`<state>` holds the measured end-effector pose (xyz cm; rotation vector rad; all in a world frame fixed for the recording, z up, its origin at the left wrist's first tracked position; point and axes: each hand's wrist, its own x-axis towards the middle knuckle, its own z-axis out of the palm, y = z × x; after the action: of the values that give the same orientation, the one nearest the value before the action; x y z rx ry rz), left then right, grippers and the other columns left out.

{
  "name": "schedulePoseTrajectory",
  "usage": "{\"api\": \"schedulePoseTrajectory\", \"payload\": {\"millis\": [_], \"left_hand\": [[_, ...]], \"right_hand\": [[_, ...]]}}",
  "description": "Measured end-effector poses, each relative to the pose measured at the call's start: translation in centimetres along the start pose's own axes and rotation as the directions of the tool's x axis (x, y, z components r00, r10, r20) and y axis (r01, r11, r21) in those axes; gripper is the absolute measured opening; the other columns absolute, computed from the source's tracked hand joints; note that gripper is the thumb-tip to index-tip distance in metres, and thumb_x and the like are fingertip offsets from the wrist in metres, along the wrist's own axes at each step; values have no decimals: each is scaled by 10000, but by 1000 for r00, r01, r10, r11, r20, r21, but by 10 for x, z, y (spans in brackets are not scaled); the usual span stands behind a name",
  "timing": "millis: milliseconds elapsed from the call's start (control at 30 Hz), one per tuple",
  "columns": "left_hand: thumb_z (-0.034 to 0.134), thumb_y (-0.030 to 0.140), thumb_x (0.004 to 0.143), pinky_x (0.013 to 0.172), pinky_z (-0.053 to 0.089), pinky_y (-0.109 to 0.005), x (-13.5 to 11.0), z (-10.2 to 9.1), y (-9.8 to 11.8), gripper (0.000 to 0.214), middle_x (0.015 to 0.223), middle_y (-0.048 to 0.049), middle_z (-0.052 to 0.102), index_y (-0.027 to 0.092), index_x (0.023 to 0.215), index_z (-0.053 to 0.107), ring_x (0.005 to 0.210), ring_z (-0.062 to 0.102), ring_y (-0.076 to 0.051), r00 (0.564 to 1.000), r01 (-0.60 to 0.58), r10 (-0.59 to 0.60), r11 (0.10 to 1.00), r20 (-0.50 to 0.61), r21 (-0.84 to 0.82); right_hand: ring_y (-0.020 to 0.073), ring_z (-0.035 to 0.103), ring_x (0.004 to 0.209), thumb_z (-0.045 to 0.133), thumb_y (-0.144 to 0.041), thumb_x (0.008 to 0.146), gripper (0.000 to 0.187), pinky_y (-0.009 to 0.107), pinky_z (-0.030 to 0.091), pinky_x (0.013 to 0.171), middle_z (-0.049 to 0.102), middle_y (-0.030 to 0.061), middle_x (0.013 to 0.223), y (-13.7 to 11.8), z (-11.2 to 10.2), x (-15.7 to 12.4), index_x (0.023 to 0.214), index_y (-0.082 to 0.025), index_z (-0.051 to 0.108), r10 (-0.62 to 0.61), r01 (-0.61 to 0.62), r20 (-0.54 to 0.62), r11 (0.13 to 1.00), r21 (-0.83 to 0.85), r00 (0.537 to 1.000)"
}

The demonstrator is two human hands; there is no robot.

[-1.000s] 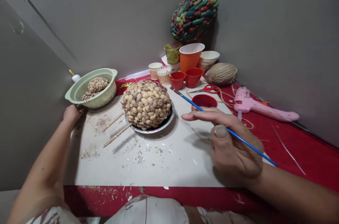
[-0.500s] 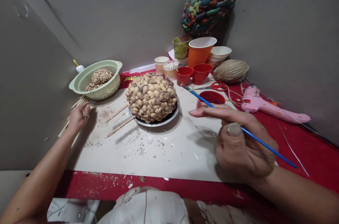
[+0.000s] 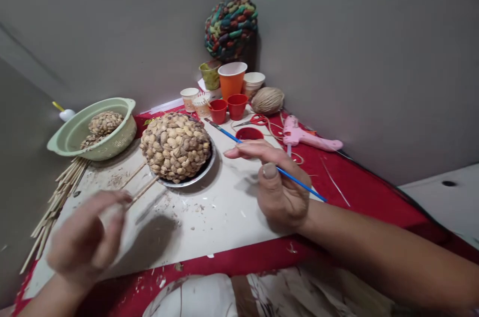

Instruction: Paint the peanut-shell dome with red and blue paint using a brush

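A thin blue paintbrush (image 3: 299, 185) lies across my right hand (image 3: 282, 187), gripped between thumb and fingers, its bristles pointing up and left. Left of it, a ball covered in peanuts in their shells (image 3: 175, 145) rests in a shallow metal dish (image 3: 212, 159). Two thin wooden sticks (image 3: 145, 188) jut from the ball's lower left side. My left hand (image 3: 88, 232), blurred by motion, hovers by the outer end of the nearer stick. Its thumb and forefinger look apart; whether they touch the stick I cannot tell.
A green basket (image 3: 129, 130) with peanut-covered pieces stands at left, beside loose wooden sticks (image 3: 62, 194). Behind are red cups (image 3: 237, 107), an orange cup (image 3: 231, 85), paper cups, twine (image 3: 268, 101), red scissors (image 3: 258, 119) and a multicoloured ball (image 3: 232, 27). A pink glue gun (image 3: 310, 138) lies right.
My left hand has come away from the stick bundle by the basket, towards me and the ball's sticks. The view has swung right. My right hand still holds the paintbrush.
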<state>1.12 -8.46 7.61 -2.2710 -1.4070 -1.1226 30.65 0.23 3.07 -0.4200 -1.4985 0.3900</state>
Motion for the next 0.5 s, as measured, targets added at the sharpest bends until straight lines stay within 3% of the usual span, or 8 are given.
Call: {"api": "schedulePoseTrajectory", "payload": {"millis": [33, 100, 300, 400, 500], "left_hand": [[632, 113, 897, 669, 593, -311, 1, 4, 14, 261, 883, -38, 747, 219, 1134, 666, 775, 705, -190, 960, -226, 221, 974, 171, 12], [678, 67, 864, 757, 594, -343, 4, 19, 29, 265, 912, -107, 767, 118, 1124, 666, 845, 719, -227, 868, -451, 425, 891, 257, 50], [521, 35, 908, 603, 543, -309, 17, 68, 22, 272, 943, -164, 764, 60, 1157, 625, 716, 704, -219, 800, -572, 499, 801, 332, 175], [460, 42, 926, 558, 522, -309, 22, 78, 18, 266, 893, -151, 755, 71, 1134, 623, 683, 692, -221, 785, -604, 509, 756, 352, 253], [427, 48, 946, 554, 514, -306, 25, 79, 19, 265, 873, -145, 747, 76, 1129, 616, 678, 684, -217, 775, -622, 528, 733, 348, 274]], "right_hand": [[195, 703, 1065, 453, -282, 1054, 319, 395, 576, 958, 775, 56, 1063, 1, -1, 1, 1303, -238, 648, -11, 10, 3, 1000, 9, 1000], [202, 712, 1043, 449, -275, 1054, 326, 408, 583, 939, 769, 67, 1056, 2, -3, 3, 1320, -238, 635, -36, 35, 19, 999, 18, 999], [203, 719, 932, 437, -320, 1054, 319, 436, 583, 900, 751, 43, 961, 5, -14, 17, 1293, -279, 645, -80, 75, -89, 996, -58, 993], [201, 719, 907, 404, -351, 1065, 323, 428, 585, 885, 755, 32, 921, 5, -18, 21, 1261, -295, 654, -52, 35, -136, 991, -128, 989], [209, 727, 923, 385, -378, 1068, 337, 430, 593, 878, 765, 44, 938, 4, -19, 21, 1238, -283, 660, -27, 11, -106, 989, -145, 994]]}}
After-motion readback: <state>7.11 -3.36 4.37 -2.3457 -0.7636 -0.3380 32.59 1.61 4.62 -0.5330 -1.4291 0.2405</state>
